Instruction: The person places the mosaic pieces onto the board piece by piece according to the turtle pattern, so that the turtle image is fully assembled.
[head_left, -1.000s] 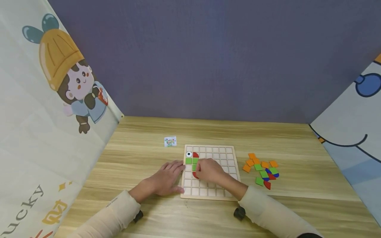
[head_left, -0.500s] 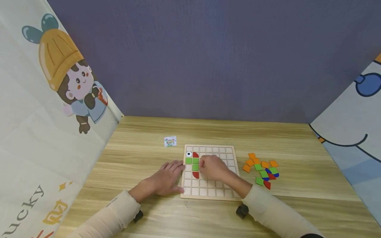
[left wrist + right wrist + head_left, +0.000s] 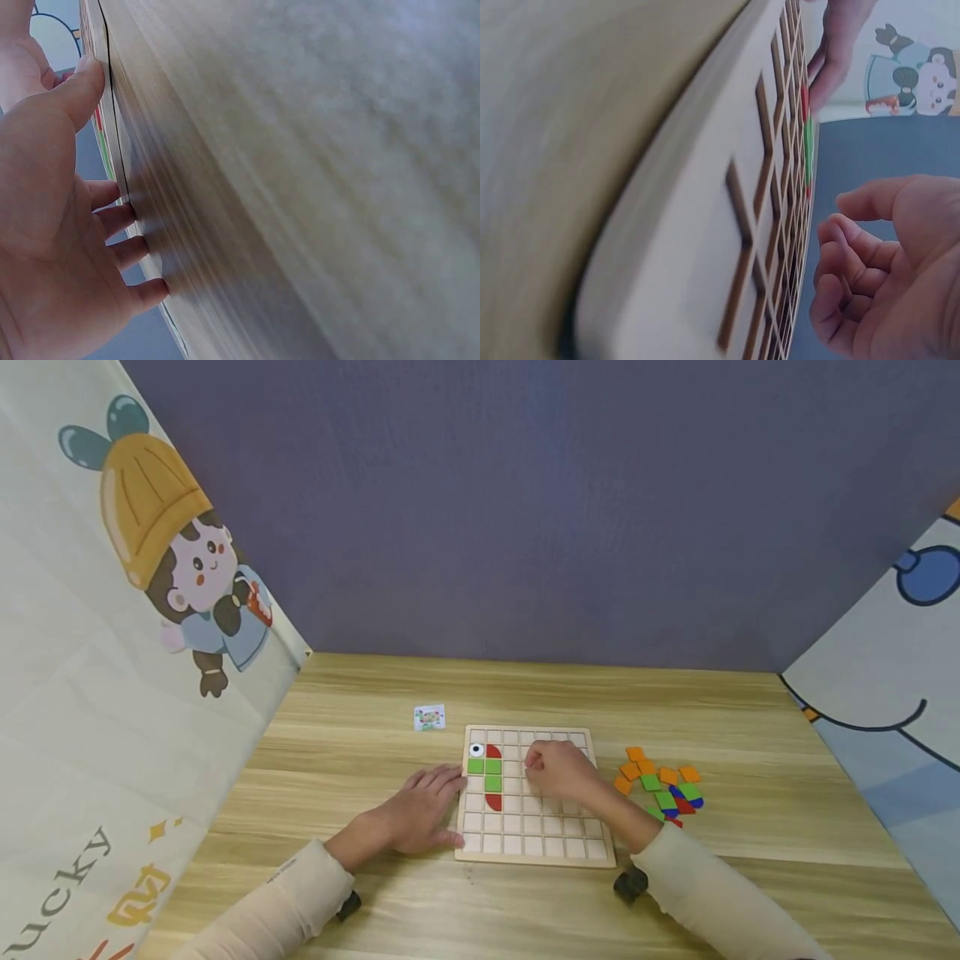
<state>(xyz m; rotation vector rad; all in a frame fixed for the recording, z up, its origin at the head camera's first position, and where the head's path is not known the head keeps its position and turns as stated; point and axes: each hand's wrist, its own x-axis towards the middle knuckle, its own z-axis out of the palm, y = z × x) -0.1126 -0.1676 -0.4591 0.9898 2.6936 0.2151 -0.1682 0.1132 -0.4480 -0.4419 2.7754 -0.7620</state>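
Observation:
A wooden grid board [image 3: 536, 856] lies on the table. Along its left side are a white eye tile [image 3: 476, 750], an upper red tile [image 3: 492, 751] with a curved edge, three green square tiles [image 3: 492, 767] and a lower red tile [image 3: 492, 802]. My left hand [image 3: 420, 810] rests beside the board, its fingertips [image 3: 154, 289] and thumb touching the left edge. Above the middle of the grid is my right hand [image 3: 562, 770]. In the right wrist view, the right hand [image 3: 892, 270] has loosely curled fingers, a gap between thumb and index finger, and nothing held.
Right of the board lies a loose pile of orange tiles [image 3: 630, 769], green tiles [image 3: 651, 782], red tiles [image 3: 685, 806] and blue tiles [image 3: 697, 802]. A small picture card [image 3: 429, 717] lies behind the board to the left. A dark wall [image 3: 540, 527] bounds the table's back.
My right hand has drawn back rightward from the tiles, uncovering the green squares and the lower red tile. The left hand stays at the board's edge.

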